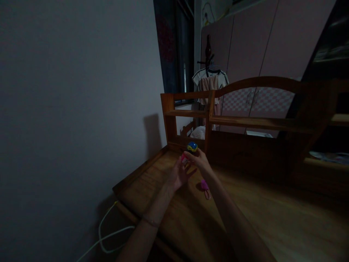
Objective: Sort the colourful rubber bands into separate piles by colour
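A small toy-like object with a blue, shiny top (192, 146), a yellow band and a pink lower part is held up above the wooden desk. Its exact kind is too small and dark to tell. My right hand (201, 161) pinches it from the right side. Just below and to the left, my left hand (178, 177) is turned palm up with its fingers apart, its thumb close to the pink part; whether it touches is unclear. On the desk under my right wrist lies a small magenta object (204, 185) with a pink loop (207, 194), partly hidden by the forearm.
The wooden desk (245, 207) has a raised shelf unit (253, 122) along its back. A wall (81, 91) borders the left side. A white cable (100, 233) hangs off the desk's left edge. Behind are a hanging shirt (201, 74) and a pink wardrobe (245, 47).
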